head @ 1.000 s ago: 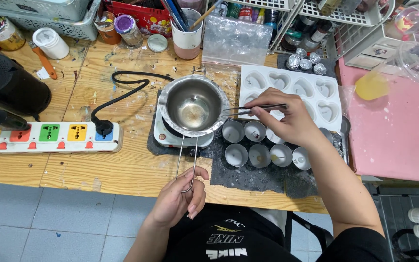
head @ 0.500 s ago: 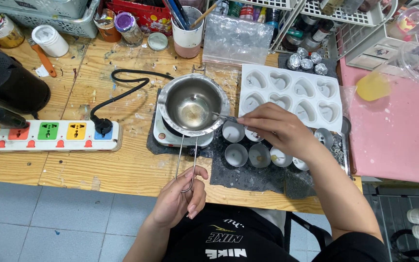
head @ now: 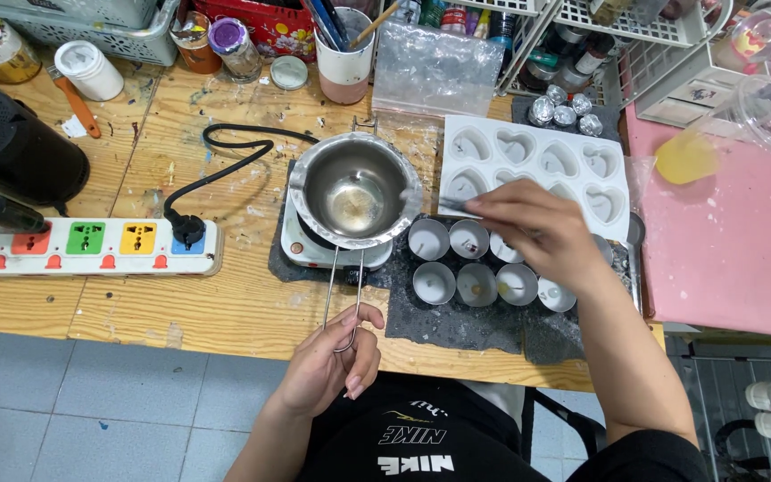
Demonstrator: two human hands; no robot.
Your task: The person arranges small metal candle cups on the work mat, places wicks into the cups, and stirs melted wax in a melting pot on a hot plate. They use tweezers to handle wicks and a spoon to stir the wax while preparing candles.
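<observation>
**Mia:** What is closest to us?

**Ben:** The left hand (head: pixel 327 357). It is closed around the end of the wire handle (head: pixel 343 295) of the metal pot (head: pixel 354 192). The handle is long, so the hand can stay far from the hot part.

**Mia:** Where is the pot?

**Ben:** It sits on the little white hot plate (head: pixel 301 248), and that sits on a dark mat (head: pixel 283 268) on the wooden desk (head: pixel 225 303). The mat keeps spills off the wood. The pot looks almost empty, with only a thin shiny bit at the bottom.

**Mia:** And the other hand?

**Ben:** The right hand (head: pixel 537 228) is just to the right of the pot. Its fingers are pressed together, pinching thin metal tweezers (head: pixel 455 205). The tips point toward the pot's rim. The hand is blurry, so I cannot tell if the tweezers hold anything.

**Mia:** What is under that hand?

**Ben:** Small round foil cups (head: pixel 435 281), in two rows right beside the pot. They stay close so nothing has to travel far.

**Mia:** And past the pot?

**Ben:** A white tray of heart shapes (head: pixel 542 156) behind the cups. Left of the pot, a bright power strip (head: pixel 87 245) holds the black plug (head: pixel 187 230). Far behind the pot stands a cup of brushes (head: pixel 344 62).
</observation>
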